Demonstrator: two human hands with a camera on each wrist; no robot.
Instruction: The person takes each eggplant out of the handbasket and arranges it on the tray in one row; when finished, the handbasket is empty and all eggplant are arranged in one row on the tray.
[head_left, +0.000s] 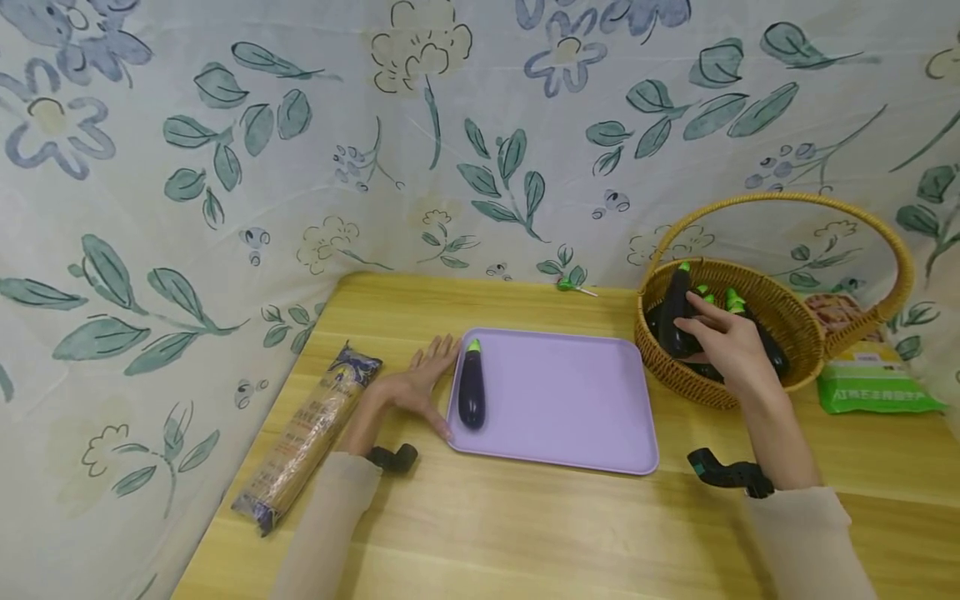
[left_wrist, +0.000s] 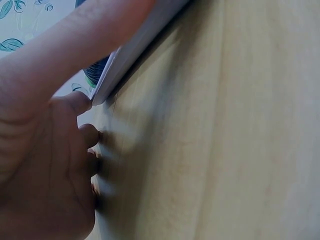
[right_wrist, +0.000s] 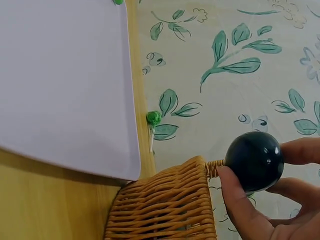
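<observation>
Left of the tray (head_left: 562, 404), left hand (head_left: 414, 387) touching it, fingers spread, to its right, right hand (head_left: 726, 337) pinching an eggplant (head_left: 674, 310)

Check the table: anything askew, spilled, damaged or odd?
Nothing looks spilled or damaged. Mildly odd: a green lollipop lies alone near the back edge of the table, apart from the purple tray and wicker basket. The long packet lies slanted relative to the tray, with no visible tear.

It looks like a home corner: floral cloth (head_left: 517, 108) at twelve o'clock, wooden table (head_left: 525, 533) at six, basket (head_left: 688, 382) of eggplants (head_left: 673, 321) at three, food pack (head_left: 309, 437) at eight.
</observation>
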